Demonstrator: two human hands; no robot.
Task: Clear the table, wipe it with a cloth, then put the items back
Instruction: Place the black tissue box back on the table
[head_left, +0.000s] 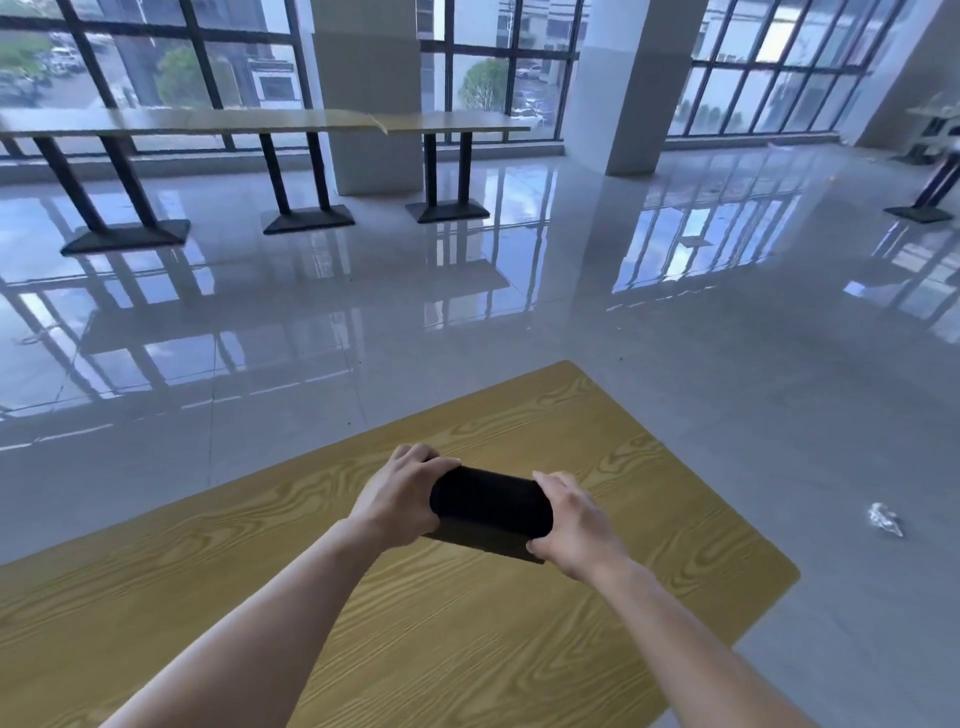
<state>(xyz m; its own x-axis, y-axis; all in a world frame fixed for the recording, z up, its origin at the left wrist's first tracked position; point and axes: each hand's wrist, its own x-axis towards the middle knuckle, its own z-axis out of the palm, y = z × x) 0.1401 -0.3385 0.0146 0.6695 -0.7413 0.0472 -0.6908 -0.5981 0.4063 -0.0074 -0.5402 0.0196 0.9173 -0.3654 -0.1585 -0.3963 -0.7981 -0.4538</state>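
Observation:
A black oblong object (491, 506) with rounded ends is held over the middle of the yellow wood-grain table (467, 649). My left hand (400, 493) grips its left end and my right hand (574, 525) grips its right end. Its underside casts a dark shadow on the tabletop, so I cannot tell whether it touches the table. What kind of object it is cannot be made out. No cloth is in view.
Glossy tiled floor (675, 364) surrounds the table on the far and right sides. A crumpled white scrap (885, 519) lies on the floor to the right. Long tables (208, 122) on black pedestals stand by the windows, with a white pillar (623, 83) further right.

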